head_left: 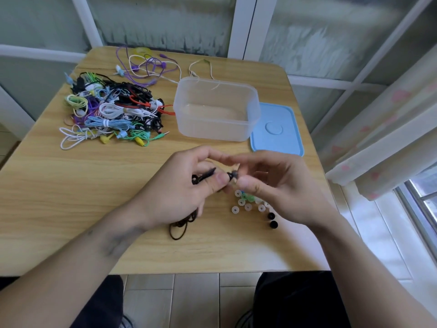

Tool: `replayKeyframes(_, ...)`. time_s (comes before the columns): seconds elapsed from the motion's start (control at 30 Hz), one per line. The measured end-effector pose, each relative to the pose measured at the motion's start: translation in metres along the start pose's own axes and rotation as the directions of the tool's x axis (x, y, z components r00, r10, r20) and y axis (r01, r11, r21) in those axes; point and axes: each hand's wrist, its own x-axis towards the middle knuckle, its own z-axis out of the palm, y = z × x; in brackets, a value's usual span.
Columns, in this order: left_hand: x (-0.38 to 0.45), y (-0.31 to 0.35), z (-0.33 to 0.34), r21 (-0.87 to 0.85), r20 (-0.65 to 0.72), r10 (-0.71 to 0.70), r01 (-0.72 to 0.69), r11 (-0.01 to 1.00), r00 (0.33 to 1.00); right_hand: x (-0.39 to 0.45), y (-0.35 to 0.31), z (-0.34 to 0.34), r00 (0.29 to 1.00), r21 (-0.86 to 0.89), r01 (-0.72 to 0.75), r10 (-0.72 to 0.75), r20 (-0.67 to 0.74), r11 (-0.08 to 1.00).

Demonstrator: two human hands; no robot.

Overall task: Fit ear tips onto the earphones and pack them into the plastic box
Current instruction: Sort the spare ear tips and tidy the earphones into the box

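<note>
My left hand pinches a black earphone at its bud, and its cable hangs down onto the table in loops. My right hand pinches a small dark ear tip against the bud's end. Under my right hand lie several loose ear tips, clear, green and black. The clear plastic box stands open and empty behind my hands. Its blue lid lies flat to the box's right.
A tangled pile of coloured earphones covers the table's left back part. Purple and white earphones lie loose behind it. The wooden table ends near my knees; a window and curtain stand at the right.
</note>
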Motion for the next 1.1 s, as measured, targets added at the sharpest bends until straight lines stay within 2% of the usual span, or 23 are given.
replayKeyframes(0.07, 0.004, 0.001, 0.002, -0.109, -0.090, -0.021, 0.011, 0.994, 0.996, 0.003, -0.001, 0.002, 0.992, 0.101, -0.052, 0.064, -0.110, 0.993)
replayKeyframes(0.13, 0.012, 0.003, 0.004, -0.295, -0.191, -0.103, 0.043, 0.954, 0.976, 0.005, -0.001, 0.007, 0.974, 0.168, -0.117, 0.146, -0.170, 0.979)
replayKeyframes(0.2, 0.022, 0.010, 0.004, -0.549, -0.232, -0.203, 0.044, 0.834, 0.951, 0.004, -0.002, 0.016, 0.969, 0.170, -0.212, 0.229, -0.089, 0.962)
replayKeyframes(0.27, 0.031, 0.020, 0.004, -0.757, -0.237, -0.263, -0.008, 0.653, 0.935, 0.004, -0.005, 0.030, 0.954, 0.130, -0.301, 0.298, 0.040, 0.945)
replayKeyframes(0.33, 0.041, 0.029, 0.003, -0.842, -0.251, -0.282, -0.065, 0.536, 0.926, 0.010, -0.012, 0.040, 0.955, 0.209, -0.295, 0.293, 0.044, 0.932)
replayKeyframes(0.37, 0.045, 0.033, 0.002, -0.852, -0.261, -0.274, -0.088, 0.516, 0.926, 0.017, -0.018, 0.042, 0.957, 0.289, -0.276, 0.291, -0.009, 0.916)
replayKeyframes(0.4, 0.050, 0.035, 0.001, -0.837, -0.281, -0.253, -0.108, 0.537, 0.926, 0.025, -0.023, 0.042, 0.948, 0.371, -0.262, 0.310, -0.077, 0.891)
replayKeyframes(0.5, 0.066, 0.038, -0.008, -0.634, -0.367, -0.096, -0.173, 0.753, 0.925, 0.054, -0.038, 0.027, 0.910, 0.453, -0.198, 0.335, -0.243, 0.869)
replayKeyframes(0.57, 0.079, 0.039, -0.019, -0.420, -0.374, -0.007, -0.162, 0.893, 0.927, 0.080, -0.047, 0.012, 0.915, 0.395, -0.182, 0.302, -0.266, 0.901)
replayKeyframes(0.63, 0.099, 0.035, -0.036, -0.111, -0.393, 0.106, -0.161, 0.981, 0.913, 0.110, -0.053, -0.002, 0.933, 0.328, -0.200, 0.282, -0.224, 0.923)
replayKeyframes(0.73, 0.121, 0.029, -0.062, 0.296, -0.356, 0.166, -0.058, 0.954, 0.920, 0.150, -0.049, -0.018, 0.931, 0.239, -0.305, 0.341, -0.130, 0.922)
replayKeyframes(0.83, 0.131, 0.020, -0.083, 0.545, -0.265, 0.083, 0.078, 0.835, 0.961, 0.174, -0.029, -0.025, 0.884, 0.060, -0.438, 0.441, -0.153, 0.897)
replayKeyframes(0.93, 0.130, 0.014, -0.097, 0.600, -0.293, 0.060, 0.135, 0.789, 0.954, 0.191, -0.002, -0.021, 0.861, -0.166, -0.499, 0.465, -0.207, 0.851)
replayKeyframes(1.03, 0.115, 0.006, -0.106, 0.588, -0.384, 0.110, 0.151, 0.795, 0.917, 0.203, 0.007, -0.012, 0.888, -0.483, -0.461, 0.382, -0.258, 0.745)
replayKeyframes(1.1, 0.103, -0.001, -0.113, 0.623, -0.428, 0.133, 0.186, 0.759, 0.894, 0.206, 0.003, -0.011, 0.900, -0.486, -0.436, 0.373, -0.226, 0.758)
